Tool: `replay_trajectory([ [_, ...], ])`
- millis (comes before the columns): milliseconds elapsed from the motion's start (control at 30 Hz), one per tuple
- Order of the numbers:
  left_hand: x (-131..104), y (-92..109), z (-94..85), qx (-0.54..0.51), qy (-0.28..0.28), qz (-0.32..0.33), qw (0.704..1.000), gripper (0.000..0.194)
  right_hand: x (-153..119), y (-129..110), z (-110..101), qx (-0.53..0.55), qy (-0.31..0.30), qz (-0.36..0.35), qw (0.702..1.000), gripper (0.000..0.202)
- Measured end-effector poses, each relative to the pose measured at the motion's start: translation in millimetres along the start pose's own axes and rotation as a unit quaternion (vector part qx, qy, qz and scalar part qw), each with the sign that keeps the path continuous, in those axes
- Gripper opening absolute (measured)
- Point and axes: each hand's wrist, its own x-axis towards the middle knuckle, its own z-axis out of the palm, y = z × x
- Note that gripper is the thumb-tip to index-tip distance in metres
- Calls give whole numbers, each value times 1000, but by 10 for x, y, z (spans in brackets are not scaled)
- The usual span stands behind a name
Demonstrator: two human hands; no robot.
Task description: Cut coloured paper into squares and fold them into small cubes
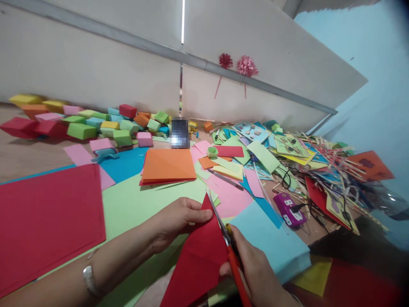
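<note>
My left hand (188, 215) pinches the upper part of a folded red paper (203, 256), thumb on top. Closed around orange-handled scissors (234, 264), my right hand (252, 264) holds them along the paper's right edge. The metal blades point up and away, with their tips beside the paper's pointed top. Something with a yellow end (228, 228) shows between the scissors and my right fingers; I cannot make out what it is. Under my hands lie large light green sheets (121, 204).
Red sheets (51, 221) lie left, an orange stack (169, 165) ahead, a light blue stack (268, 243) right. Small paper boxes (81, 131) line the back left. Paper scraps, sticks and a purple power strip (289, 209) with cables crowd the right. Ribbon flowers (247, 66) hang behind.
</note>
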Motion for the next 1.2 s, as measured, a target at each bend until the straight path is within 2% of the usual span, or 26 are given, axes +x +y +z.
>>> replay_trajectory([
  [133, 31, -34, -31, 9, -2, 5, 1000, 48, 36, -128, -225, 74, -24, 79, 994, 51],
  [200, 47, -46, -45, 17, 11, 4, 1000, 50, 84, -164, -404, 59, 3, 128, 990, 49],
  [267, 54, -46, -53, 25, 21, 1, 999, 51, 169, -116, -556, -30, 50, 136, 989, 52],
  [333, 51, -34, -54, 26, 23, -1, 999, 51, 287, 31, -633, -138, 94, 105, 980, 53],
  [433, 44, 0, -45, 15, 33, 2, 999, 51, 471, 346, -621, -277, 91, 79, 953, 51],
  [500, 45, 23, -36, 4, 49, 5, 999, 49, 551, 504, -597, -353, 57, 87, 930, 52],
  [600, 52, 47, -17, -18, 71, 11, 997, 47, 591, 515, -622, -415, 34, 99, 904, 44],
  [667, 51, 51, -1, -30, 81, 20, 996, 47, 605, 360, -657, -381, 70, 89, 918, 29],
  [733, 40, 48, 12, -35, 92, 34, 995, 46, 645, 135, -655, -256, 96, 35, 961, 27],
  [800, 24, 39, 16, -30, 96, 58, 993, 45, 714, -81, -592, -86, 65, 28, 994, 27],
  [867, 10, 29, 9, -22, 94, 81, 992, 42, 789, -224, -489, 38, -7, 71, 997, 21],
  [900, 7, 24, 2, -20, 94, 91, 991, 41, 820, -263, -435, 61, -28, 89, 994, 10],
  [933, 6, 19, -5, -20, 97, 98, 990, 40, 845, -283, -388, 78, -40, 102, 991, 11],
  [1033, 24, 5, -20, -25, 108, 107, 988, 41, 884, -279, -303, 80, -27, 111, 990, 22],
  [1133, 66, -2, -31, -23, 117, 109, 987, 41, 894, -252, -280, 72, -28, 99, 992, 25],
  [1200, 102, 15, -65, -40, 144, 115, 982, 39, 891, -227, -270, 73, -42, 97, 992, 24],
])
